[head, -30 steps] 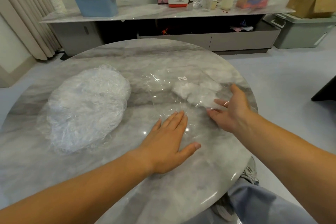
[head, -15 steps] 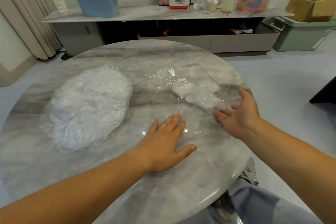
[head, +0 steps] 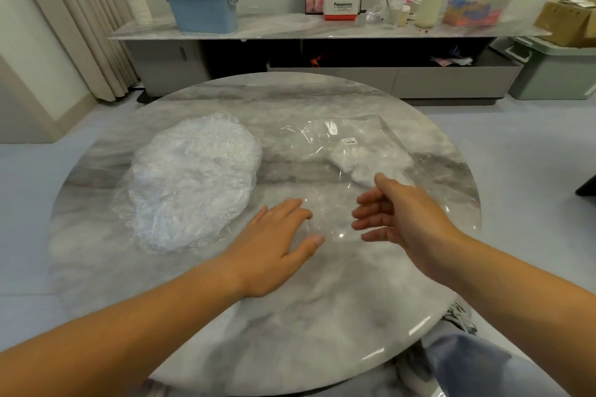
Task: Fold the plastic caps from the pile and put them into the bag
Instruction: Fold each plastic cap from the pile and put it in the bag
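at the marble bench, my left hand lies flat at centre frame, fingers straight, fingertips at the near edge of the clear bag. my right hand hovers just right of it above the bag, fingers loosely spread, holding nothing. the pile of plastic caps sits at left of centre, a crinkled white heap well apart from both hands. a few folded caps show white inside the bag at right of centre. the caps look feather-light, thin and limp, likely to cling together and slide on the polished stone. i judge the best hold is a light pinch on the gathered rim of the top cap, peeling it off alone.
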The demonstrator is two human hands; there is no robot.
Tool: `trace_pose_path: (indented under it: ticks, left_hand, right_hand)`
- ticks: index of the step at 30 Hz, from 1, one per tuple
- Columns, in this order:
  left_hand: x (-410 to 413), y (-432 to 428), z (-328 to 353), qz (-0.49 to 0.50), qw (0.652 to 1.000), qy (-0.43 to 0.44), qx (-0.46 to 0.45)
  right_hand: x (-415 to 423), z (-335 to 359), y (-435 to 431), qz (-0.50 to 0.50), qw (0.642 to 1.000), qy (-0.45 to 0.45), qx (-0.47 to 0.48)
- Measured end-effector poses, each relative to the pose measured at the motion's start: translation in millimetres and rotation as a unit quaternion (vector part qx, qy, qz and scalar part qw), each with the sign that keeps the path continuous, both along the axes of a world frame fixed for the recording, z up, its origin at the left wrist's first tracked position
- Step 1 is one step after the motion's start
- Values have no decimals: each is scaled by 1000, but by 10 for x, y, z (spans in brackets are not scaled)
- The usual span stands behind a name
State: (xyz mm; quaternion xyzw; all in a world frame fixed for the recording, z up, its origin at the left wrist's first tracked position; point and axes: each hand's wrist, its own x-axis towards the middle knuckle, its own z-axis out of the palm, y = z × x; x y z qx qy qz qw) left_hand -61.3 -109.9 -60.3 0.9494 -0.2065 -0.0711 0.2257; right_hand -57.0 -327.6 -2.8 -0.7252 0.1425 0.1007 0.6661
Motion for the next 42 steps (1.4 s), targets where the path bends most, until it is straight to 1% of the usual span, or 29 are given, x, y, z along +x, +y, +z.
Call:
trace_pose_path:
  ticks: [4, 7, 9, 12, 14, 17, 22, 24, 27, 31, 33, 35, 39, 42]
  left_hand:
    - [-223, 546, 65, 102, 992, -65, 42]
    - [-368, 910, 25, 142, 981, -45, 122]
    - [-423, 1056, -18, 149, 977, -25, 152]
    - [-422, 1154, -64, 147, 978, -35, 147]
    - [-412, 1189, -92, 140, 980, -61, 131]
    - [-437, 1218, -91, 127, 982, -87, 107]
    - [-527, 1281, -90, 110, 986, -97, 77]
    - [-576, 1290, -119, 84, 987, -112, 82]
    - [-655, 1249, -193, 33, 987, -114, 107]
    - [-669, 1227, -266, 22, 992, -55, 113]
    - [-644, 1245, -277, 11, 990, -57, 126]
    - [-633, 1249, -277, 3, 991, -67, 118]
    - [-649, 1244, -248, 2, 995, -86, 52]
    - [-641, 1268, -226, -2, 992, -119, 29]
  right_hand:
    - [-19, -78, 425, 134, 988, -47, -60]
    - [-80, -180, 704, 217, 971, -43, -89]
    - [-148, -259, 839, 275, 951, -42, -132]
    - [-210, -374, 949, 342, 902, -85, -250]
    - [-222, -421, 984, 354, 883, -106, -290]
    - [-214, -443, 980, 353, 876, -113, -308]
    - [-185, -458, 953, 351, 870, -145, -313]
    - [-198, -455, 928, 345, 868, -176, -312]
    - [-263, -435, 853, 348, 853, -205, -330]
    - [-330, -473, 777, 390, 822, -231, -346]
    - [-310, -513, 793, 426, 800, -228, -356]
    - [-268, -530, 864, 460, 781, -218, -363]
    - [-167, -522, 1082, 480, 776, -204, -356]
    - [-137, -541, 1141, 451, 783, -236, -357]
